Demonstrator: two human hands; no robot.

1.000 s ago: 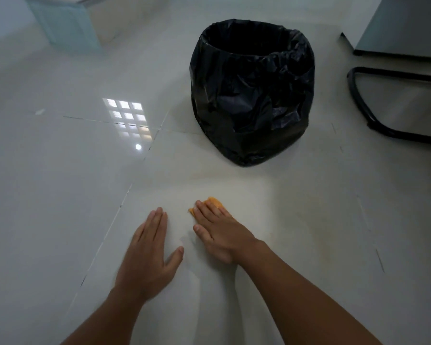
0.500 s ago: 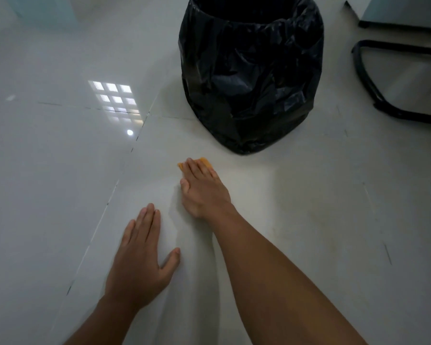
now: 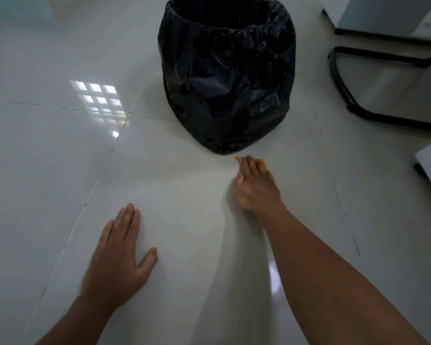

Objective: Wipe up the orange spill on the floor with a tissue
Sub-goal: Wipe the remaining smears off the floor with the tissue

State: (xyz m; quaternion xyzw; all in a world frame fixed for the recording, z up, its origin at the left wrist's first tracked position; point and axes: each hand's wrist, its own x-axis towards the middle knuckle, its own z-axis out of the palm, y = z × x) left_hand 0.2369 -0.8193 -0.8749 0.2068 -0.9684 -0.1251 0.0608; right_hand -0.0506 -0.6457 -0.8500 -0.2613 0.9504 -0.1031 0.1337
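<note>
Tissue — stained orange — sits flat on the floor under the right hand's straight, pressing fingertips, just near of the black bin. Left hand — flat, holding nothing — is well apart.

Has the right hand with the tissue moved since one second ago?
Yes. The right hand has slid the orange tissue forward across the floor, closer to the black bin.

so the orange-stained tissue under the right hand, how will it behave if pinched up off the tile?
Probably limp: the tissue lies flat beneath the right hand, only orange edges showing past the fingertips. Likely very light, being so thin. If soaked, it may cling to the glossy floor or tear.
</note>
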